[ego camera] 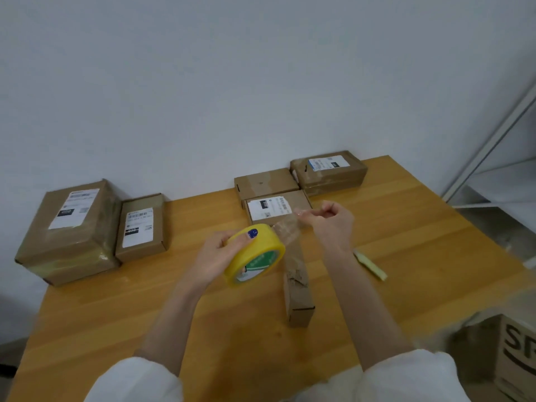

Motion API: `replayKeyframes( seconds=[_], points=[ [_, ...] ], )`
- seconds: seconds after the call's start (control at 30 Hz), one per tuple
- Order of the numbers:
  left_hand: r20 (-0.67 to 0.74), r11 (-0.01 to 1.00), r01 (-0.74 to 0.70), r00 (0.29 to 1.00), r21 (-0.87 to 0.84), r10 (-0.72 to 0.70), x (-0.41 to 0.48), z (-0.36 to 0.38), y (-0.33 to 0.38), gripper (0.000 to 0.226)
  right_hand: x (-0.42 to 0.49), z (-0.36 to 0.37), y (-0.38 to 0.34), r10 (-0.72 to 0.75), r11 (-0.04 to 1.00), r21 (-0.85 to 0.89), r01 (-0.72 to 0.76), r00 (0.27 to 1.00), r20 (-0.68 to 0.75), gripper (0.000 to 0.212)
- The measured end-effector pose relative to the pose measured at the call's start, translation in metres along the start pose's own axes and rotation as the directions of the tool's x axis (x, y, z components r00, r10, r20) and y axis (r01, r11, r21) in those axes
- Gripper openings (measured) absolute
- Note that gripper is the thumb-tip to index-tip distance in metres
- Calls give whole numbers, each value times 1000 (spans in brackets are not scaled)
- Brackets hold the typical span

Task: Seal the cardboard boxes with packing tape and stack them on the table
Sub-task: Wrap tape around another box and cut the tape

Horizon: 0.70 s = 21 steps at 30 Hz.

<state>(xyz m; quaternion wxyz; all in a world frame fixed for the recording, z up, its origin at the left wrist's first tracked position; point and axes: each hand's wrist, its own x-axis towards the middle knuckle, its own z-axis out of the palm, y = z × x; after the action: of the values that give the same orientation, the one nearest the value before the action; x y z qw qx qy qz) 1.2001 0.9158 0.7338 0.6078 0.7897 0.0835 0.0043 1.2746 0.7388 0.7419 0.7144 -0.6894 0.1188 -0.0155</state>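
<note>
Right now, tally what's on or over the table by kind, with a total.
Cardboard boxes: 6
Tape roll, held above the table: 1
Pale yellow tool: 1
Total: 8

A pale yellow strip (pixel 371 265) lies left of white metal shelving (pixel 506 182).

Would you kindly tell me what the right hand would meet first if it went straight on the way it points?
Most likely the middle labelled box just beyond its fingertips. The right hand, pinching the tape end, points left and away toward it, though it may be high enough to pass over.
</note>
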Motion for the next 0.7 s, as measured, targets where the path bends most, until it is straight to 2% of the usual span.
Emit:
replayKeyframes(
  seconds=[0.1, 0.2, 0.33, 0.4, 0.47, 0.53, 0.6, 0.7],
  points=[
    [66, 997, -16, 998, 75, 11, 8, -3, -2, 16, -4, -3, 5, -20, 999, -50, 18, 999, -32, 38],
    [115, 985, -23, 993, 172, 3, 13, -6, -9, 18, -9, -8, 10, -21, 1000, -25, 18, 996, -91, 39],
    [129, 915, -46, 992, 401, -7, 16, 0, -19, 19, -22, -8, 9, -52, 998, -50, 46, 991, -123, 37],
    [132, 848, -46, 991, 528, -28, 22, 3, -28, 29, -29, -8, 4, -86, 996, -43, 81, 985, -150, 37],
    [120, 742, 0, 987, 670, -108, 28, -1, -43, 47, -32, -6, -2, -138, 990, -52, 132, 982, -133, 37],
    [99, 715, 48, 982, 698, -162, 33, -9, -53, 57, -33, -4, -5, -154, 984, -105, 145, 985, -83, 37],
    [101, 759, 77, 978, 647, -185, 34, -16, -59, 61, -25, -9, -2, -57, 993, -108, 51, 997, -47, 36],
    [144, 841, 75, 973, 535, -179, 31, -25, -56, 49, -12, -24, 17, 229, 973, 5, -229, 973, 9, 37]
  ],
)
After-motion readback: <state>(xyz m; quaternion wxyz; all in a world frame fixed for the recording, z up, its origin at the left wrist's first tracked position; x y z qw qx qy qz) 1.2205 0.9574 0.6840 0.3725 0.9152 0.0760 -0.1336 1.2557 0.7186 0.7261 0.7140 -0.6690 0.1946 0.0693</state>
